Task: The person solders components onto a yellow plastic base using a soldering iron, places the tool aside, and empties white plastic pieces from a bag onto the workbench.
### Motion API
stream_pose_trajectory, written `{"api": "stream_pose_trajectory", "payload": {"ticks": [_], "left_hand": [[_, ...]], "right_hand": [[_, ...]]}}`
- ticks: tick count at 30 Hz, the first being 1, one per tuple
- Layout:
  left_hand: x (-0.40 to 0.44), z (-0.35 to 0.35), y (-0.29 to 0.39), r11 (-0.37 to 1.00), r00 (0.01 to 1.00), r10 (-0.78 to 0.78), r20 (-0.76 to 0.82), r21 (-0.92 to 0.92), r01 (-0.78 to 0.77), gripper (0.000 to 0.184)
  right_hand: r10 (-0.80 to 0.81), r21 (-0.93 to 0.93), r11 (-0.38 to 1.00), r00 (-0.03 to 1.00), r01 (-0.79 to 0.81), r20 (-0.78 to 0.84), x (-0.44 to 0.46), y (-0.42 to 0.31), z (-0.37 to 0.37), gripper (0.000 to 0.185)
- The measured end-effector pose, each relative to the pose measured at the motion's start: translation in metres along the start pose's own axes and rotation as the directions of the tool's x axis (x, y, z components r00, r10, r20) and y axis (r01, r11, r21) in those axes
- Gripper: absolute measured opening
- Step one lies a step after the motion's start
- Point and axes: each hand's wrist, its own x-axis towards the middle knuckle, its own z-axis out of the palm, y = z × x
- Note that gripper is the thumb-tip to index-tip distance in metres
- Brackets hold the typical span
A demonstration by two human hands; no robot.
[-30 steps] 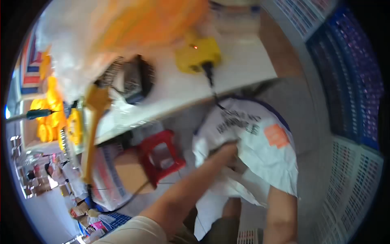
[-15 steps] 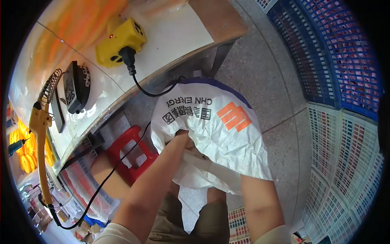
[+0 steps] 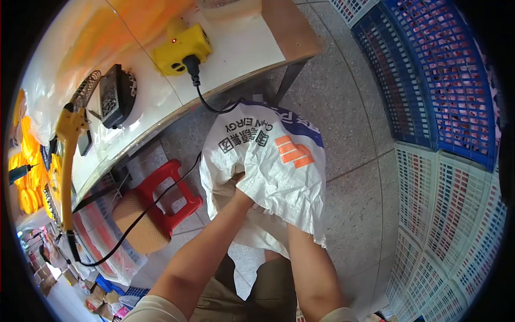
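Note:
A white woven sack (image 3: 268, 166) with CHN ENERGY print, orange bars and a blue band hangs in front of my legs, above the floor. My left forearm (image 3: 220, 231) reaches into its open mouth, and only a dim bit of my left hand (image 3: 240, 176) shows at the fold. My right forearm (image 3: 311, 263) goes up under the sack's right edge, which covers the right hand. Fingers of both hands are hidden, as are the sack's contents.
On the left, a workbench (image 3: 241, 59) bears a yellow power adapter (image 3: 185, 51) with a black plug, a black tray (image 3: 117, 96) and a yellow-handled tool (image 3: 67, 161) with a trailing cord. Below stands a red stool (image 3: 182, 188). Blue crates (image 3: 429, 80) and white crates (image 3: 445, 214) line the right.
The sack's right side has drawn inward, and more of its blue band shows. My right forearm has shifted left with it. The view has moved, so the bench sits further right.

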Motion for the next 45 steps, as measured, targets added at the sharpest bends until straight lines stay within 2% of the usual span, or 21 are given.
{"api": "stream_pose_trajectory", "payload": {"ticks": [1,4,6,8,10,12,13,16,19,20,22,24,26,27,28,30,33,36,41,43,45], "left_hand": [[-0.005,0.009,0.002,0.964,0.990,0.138,-0.001,0.229,-0.134,0.047],[-0.029,0.052,0.054,0.721,0.914,0.399,0.074,0.591,-0.363,0.051],[-0.038,0.080,0.076,0.712,0.887,0.461,0.035,0.582,-0.392,0.052],[-0.043,0.090,0.081,0.768,0.909,0.411,-0.072,0.564,-0.302,0.052],[-0.050,0.099,0.089,0.636,0.877,0.469,-0.106,0.730,-0.252,0.052],[-0.072,0.128,0.114,0.944,0.874,0.115,-0.473,0.325,0.051,0.052],[-0.079,0.137,0.123,0.983,0.816,-0.114,-0.566,0.056,0.176,0.053],[-0.101,0.137,0.128,0.926,0.704,-0.276,-0.654,0.015,0.377,0.059],[-0.110,0.120,0.104,0.938,0.753,-0.315,-0.578,-0.069,0.339,0.063],[-0.111,0.115,0.098,0.939,0.767,-0.328,-0.552,-0.098,0.331,0.063],[-0.115,0.116,0.097,0.946,0.775,-0.273,-0.569,-0.015,0.322,0.060],[-0.122,0.134,0.117,0.948,0.794,-0.213,-0.570,0.077,0.310,0.060],[-0.124,0.139,0.125,0.882,0.790,-0.180,-0.586,0.261,0.394,0.058],[-0.127,0.145,0.138,0.850,0.804,-0.181,-0.567,0.321,0.418,0.057],[-0.129,0.149,0.145,0.817,0.817,-0.180,-0.547,0.380,0.434,0.057],[-0.126,0.148,0.141,0.803,0.852,-0.046,-0.521,0.488,0.342,0.055],[-0.122,0.146,0.145,0.814,0.844,-0.007,-0.536,0.488,0.317,0.052],[-0.114,0.136,0.133,0.729,0.820,-0.090,-0.566,0.524,0.441,0.048],[-0.094,0.122,0.091,0.715,0.876,-0.075,-0.477,0.586,0.381,0.040],[-0.096,0.125,0.089,0.585,0.917,0.008,-0.398,0.745,0.319,0.040],[-0.102,0.124,0.094,0.284,0.969,0.073,-0.238,0.936,0.208,0.043]], "right_hand": [[-0.001,0.017,1.000,1.000,0.001,-0.002,-0.002,0.000,0.000,0.063],[-0.007,0.095,0.995,1.000,0.008,-0.002,-0.013,-0.001,-0.003,0.063],[-0.004,0.157,0.988,1.000,0.000,0.023,-0.018,-0.003,-0.011,0.063],[0.050,0.224,0.972,0.996,-0.065,0.073,-0.023,-0.015,-0.020,0.063],[0.185,0.297,0.928,0.971,-0.224,0.153,-0.030,-0.037,-0.028,0.064],[0.331,0.371,0.834,0.909,-0.408,0.254,-0.044,-0.083,-0.033,0.066],[0.394,0.406,0.765,0.862,-0.500,0.319,-0.048,-0.100,-0.032,0.067],[0.348,0.233,0.861,0.857,-0.453,0.380,-0.051,-0.094,-0.031,0.069],[0.408,0.160,0.867,0.855,-0.473,0.319,-0.060,-0.058,-0.019,0.067],[0.373,0.202,0.870,0.868,-0.450,0.326,-0.063,-0.076,-0.021,0.068],[0.321,0.280,0.864,0.886,-0.419,0.336,-0.076,-0.107,-0.028,0.068],[0.414,0.355,0.767,0.835,-0.534,0.362,-0.078,-0.108,-0.031,0.070],[0.471,0.359,0.718,0.796,-0.597,0.381,-0.073,-0.075,-0.039,0.071],[0.428,0.284,0.792,0.823,-0.541,0.373,-0.062,-0.049,-0.041,0.069],[0.386,0.372,0.786,0.862,-0.494,0.329,-0.067,-0.063,-0.044,0.068],[0.299,0.542,0.750,0.925,-0.379,0.233,-0.079,-0.111,-0.040,0.068],[0.207,0.411,0.886,0.976,-0.214,0.062,-0.066,-0.107,-0.028,0.059],[0.174,0.372,0.911,0.984,-0.180,0.051,-0.052,-0.100,-0.021,0.058],[0.193,0.398,0.889,0.973,-0.227,0.123,-0.041,-0.101,-0.020,0.056],[0.226,0.430,0.855,0.955,-0.289,0.191,-0.041,-0.100,-0.022,0.056],[0.278,0.466,0.795,0.916,-0.389,0.291,-0.044,-0.097,-0.026,0.055]]}}
